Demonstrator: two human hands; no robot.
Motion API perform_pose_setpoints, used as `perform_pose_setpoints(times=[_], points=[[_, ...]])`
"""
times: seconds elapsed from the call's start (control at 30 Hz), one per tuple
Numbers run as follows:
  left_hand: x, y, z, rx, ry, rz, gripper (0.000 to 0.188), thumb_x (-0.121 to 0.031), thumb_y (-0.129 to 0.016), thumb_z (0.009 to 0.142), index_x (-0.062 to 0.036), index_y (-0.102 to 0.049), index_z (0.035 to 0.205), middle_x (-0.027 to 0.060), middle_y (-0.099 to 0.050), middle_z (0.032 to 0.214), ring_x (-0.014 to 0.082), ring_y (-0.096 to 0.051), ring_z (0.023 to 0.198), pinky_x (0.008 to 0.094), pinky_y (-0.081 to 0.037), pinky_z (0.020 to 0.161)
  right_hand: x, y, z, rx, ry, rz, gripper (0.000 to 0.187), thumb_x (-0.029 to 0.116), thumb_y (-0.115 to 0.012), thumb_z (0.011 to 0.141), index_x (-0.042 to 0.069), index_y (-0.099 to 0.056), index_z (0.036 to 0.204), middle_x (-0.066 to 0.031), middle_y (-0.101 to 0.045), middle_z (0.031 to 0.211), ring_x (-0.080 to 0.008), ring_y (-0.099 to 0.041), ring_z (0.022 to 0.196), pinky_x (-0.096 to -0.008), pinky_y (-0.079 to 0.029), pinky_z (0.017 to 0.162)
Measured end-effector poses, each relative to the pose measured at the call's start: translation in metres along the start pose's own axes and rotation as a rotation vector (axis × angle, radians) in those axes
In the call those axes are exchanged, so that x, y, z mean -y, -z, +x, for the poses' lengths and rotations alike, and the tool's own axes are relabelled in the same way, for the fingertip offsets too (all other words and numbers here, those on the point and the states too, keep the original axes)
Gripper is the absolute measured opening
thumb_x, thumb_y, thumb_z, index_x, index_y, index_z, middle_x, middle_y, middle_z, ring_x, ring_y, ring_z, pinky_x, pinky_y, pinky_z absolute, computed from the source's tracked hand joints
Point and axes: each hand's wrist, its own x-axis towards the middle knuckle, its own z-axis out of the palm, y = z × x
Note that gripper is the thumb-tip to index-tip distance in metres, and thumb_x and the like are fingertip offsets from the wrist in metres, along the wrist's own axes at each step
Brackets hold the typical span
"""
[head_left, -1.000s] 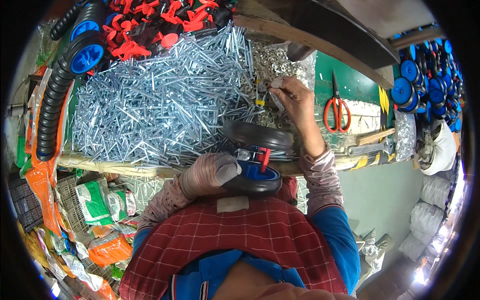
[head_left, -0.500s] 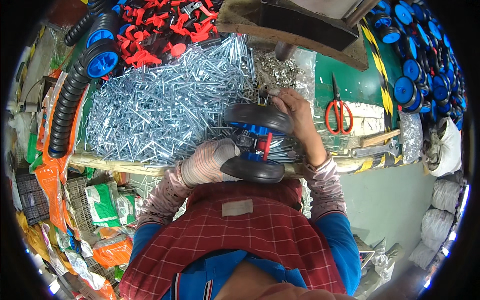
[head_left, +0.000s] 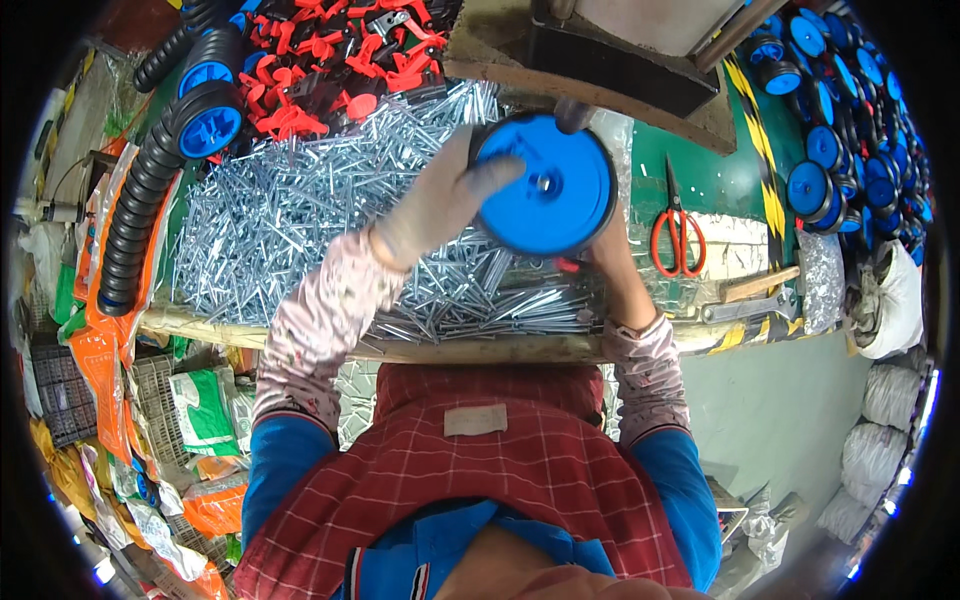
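A wheel assembly point(head_left: 560, 215) with a blue disc and black tyre is held with its blue face up, just under the round metal tip point(head_left: 572, 114) of a machine. At the centre of the disc shows a small metal end. My left hand point(head_left: 432, 208), in a pale glove, grips the wheel's left side with the thumb lying over the blue face. My right hand point(head_left: 611, 246) holds the assembly from its right and below; its fingers are mostly hidden behind the wheel. A bit of red part point(head_left: 567, 265) sticks out at the wheel's lower edge.
Loose metal pins point(head_left: 290, 215) cover the left of the green table. Red and black clips point(head_left: 350, 60) are heaped behind. The machine's heavy plate point(head_left: 590, 80) overhangs the work. Red-handled scissors point(head_left: 678, 235) and a wooden-handled tool point(head_left: 760, 284) lie right. Wheels are stacked on both sides.
The assembly has been turned from on edge to blue face up and raised under the machine tip. My left hand has moved up and forward onto the upper wheel.
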Motion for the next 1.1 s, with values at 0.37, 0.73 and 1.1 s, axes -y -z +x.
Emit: perform_pose_setpoints(times=[0.37, 0.73, 1.1], points=[[-0.001, 0.002, 0.032, -0.022, 0.142, 0.194, 0.04, -0.01, -0.06, 0.089, -0.0053, -0.057, 0.129, 0.0196, -0.058, 0.124, 0.031, -0.059, 0.113, 0.0397, -0.049, 0.096, -0.016, -0.005, 0.011, -0.045, -0.352, 0.359, 0.024, 0.019, -0.053, 0.098, 0.001, -0.067, 0.105, -0.0062, -0.068, 0.081, -0.0114, -0.059, 0.053, -0.0214, -0.041, 0.043], [0.015, 0.024, -0.024, 0.0, -0.203, 0.355, 0.044, -0.031, -0.056, 0.1, -0.0023, -0.051, 0.132, 0.0178, -0.062, 0.117, 0.0251, -0.062, 0.109, 0.037, -0.048, 0.095, -0.055, 0.181, 0.01, -0.116, -0.409, 0.013, 0.045, 0.015, -0.061, 0.095, -0.001, -0.045, 0.135, -0.0148, -0.051, 0.131, -0.0256, -0.052, 0.111, -0.0338, -0.044, 0.09], [-0.055, 0.294, -0.072, -0.65, -0.142, 0.847, 0.084, -0.012, -0.087, 0.062, -0.0038, -0.046, 0.135, 0.009, -0.064, 0.111, 0.017, -0.062, 0.098, 0.0342, -0.053, 0.087, 0.108, 0.411, 0.045, -0.016, 0.134, 0.309, 0.032, 0.02, -0.052, 0.098, -0.005, -0.058, 0.117, -0.0164, -0.065, 0.117, -0.0252, -0.063, 0.101, -0.034, -0.054, 0.083]])
